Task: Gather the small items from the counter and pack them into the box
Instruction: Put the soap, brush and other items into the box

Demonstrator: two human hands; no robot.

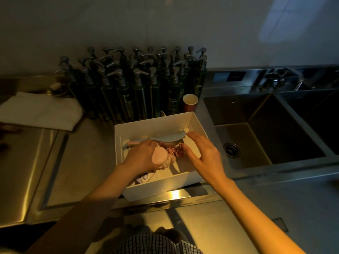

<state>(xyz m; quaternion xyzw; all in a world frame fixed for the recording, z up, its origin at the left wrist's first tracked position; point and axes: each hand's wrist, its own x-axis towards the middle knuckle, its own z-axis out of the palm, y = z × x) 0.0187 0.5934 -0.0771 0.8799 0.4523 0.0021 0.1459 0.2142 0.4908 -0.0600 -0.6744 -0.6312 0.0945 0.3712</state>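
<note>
Dimly lit stainless-steel worktop [77,162] against a pale wall, viewed from above. Far left of the grips, a folded white cloth [40,110] lies on the steel beside a small round fitting [56,87]. Behind and to the left of the grips, a dense cluster of dark pump bottles [132,83] stands upright against the wall; a paper cup [190,102] stands at the cluster's right end, just behind the box. The white box [165,187] sits open on the worktop at centre, and both hands reach into it. The left hand [141,158] curls around a pink rounded item [158,156], holding it low inside the box. Just beyond that grip, a pale blue hairbrush [165,139] lies across the box interior, with a red-and-white checked scrunchie [177,151] between the two hands; a small printed packet [144,177] lies below the left wrist. The right hand [205,153] is released, fingers extended, the fingertips [190,133] at the brush head; contact cannot be confirmed. Right of this grip, a double steel sink [266,129] with a drain [231,150] is recessed in the worktop, a tap [278,77] behind it.
</note>
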